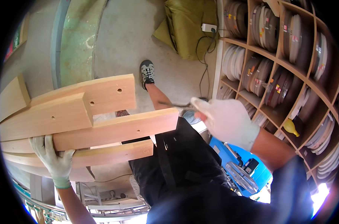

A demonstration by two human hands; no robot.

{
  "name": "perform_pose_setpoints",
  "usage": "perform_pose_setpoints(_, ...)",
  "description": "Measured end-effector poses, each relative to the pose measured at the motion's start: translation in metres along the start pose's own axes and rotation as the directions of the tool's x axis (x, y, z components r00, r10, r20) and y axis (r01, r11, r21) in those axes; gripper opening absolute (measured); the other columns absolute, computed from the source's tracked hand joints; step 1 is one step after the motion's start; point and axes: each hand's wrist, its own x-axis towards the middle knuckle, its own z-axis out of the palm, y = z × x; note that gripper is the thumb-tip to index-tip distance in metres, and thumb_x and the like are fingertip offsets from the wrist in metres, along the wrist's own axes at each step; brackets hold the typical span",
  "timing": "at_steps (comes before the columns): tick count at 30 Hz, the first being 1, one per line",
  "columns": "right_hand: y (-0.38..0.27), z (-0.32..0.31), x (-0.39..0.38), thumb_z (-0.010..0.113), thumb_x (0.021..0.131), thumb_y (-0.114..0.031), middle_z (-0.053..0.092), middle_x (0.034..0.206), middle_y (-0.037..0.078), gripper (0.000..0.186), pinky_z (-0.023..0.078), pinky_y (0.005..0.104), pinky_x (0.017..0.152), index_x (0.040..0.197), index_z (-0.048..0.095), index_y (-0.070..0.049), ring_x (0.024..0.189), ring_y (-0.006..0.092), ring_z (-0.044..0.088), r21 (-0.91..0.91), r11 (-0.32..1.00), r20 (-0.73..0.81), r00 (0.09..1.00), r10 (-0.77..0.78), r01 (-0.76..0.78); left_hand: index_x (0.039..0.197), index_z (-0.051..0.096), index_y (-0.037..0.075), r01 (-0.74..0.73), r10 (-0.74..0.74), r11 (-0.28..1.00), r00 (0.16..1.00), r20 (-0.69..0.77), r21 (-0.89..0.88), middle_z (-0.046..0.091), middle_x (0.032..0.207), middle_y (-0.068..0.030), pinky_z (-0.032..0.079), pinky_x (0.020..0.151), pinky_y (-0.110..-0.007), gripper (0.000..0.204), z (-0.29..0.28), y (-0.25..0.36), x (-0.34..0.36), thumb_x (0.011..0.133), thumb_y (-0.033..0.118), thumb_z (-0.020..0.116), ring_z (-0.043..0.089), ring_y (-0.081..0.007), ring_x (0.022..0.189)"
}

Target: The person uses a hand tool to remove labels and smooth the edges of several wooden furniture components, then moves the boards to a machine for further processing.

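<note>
1. While I watched through the head camera, the stack of wooden boards (91, 123) lay to my left, its long axis running left to right and slightly upward, the free ends reaching toward the middle of the view, with small drilled holes showing on the faces.
2. The shelf of tape rolls (285, 67) stood well apart on my right, and a blue machine (248, 168) sat low beside my black apron (177, 168).
3. My left hand (53, 160), gloved, was the nearer one to the boards: it gripped them from below, fingers curled up over the front edge of the lower boards.
4. My right hand (225, 119), also gloved, was raised just beside the board ends, apart from them, fingers pressed together around a thin metal tool (175, 105) that pointed left toward the stack; I could not tell what kind of tool it was.
</note>
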Motion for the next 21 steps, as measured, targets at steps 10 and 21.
perform_pose_setpoints(10,0.003,0.008,-0.048,0.060,0.100,-0.028,0.074,0.116,0.015,0.037,0.057,0.0425,0.082,0.132,0.068,-0.013,0.095,0.0357,0.071,0.259,0.959,-0.338,0.941,-0.020,0.113,0.141,0.055,0.003,0.013,-0.014,0.998,1.000,-0.007,-0.066,0.047,0.149,-0.0209,0.026,0.119,-0.064,0.076,-0.005,0.006,0.014,0.080,0.044,0.077,0.036,-0.0499,0.143)
perform_pose_setpoints(21,-0.056,0.022,-0.083,0.060,0.101,-0.030,0.067,0.085,0.009,0.041,0.055,0.0432,0.060,0.139,0.059,-0.014,0.073,0.0299,0.070,-0.188,0.980,-0.168,0.985,0.030,-0.062,0.135,0.061,0.004,0.020,-0.029,0.991,0.997,-0.067,-0.130,0.054,0.134,-0.0190,0.029,0.119,-0.061,0.073,-0.016,0.033,0.044,0.067,0.024,0.079,0.045,-0.0450,0.131)
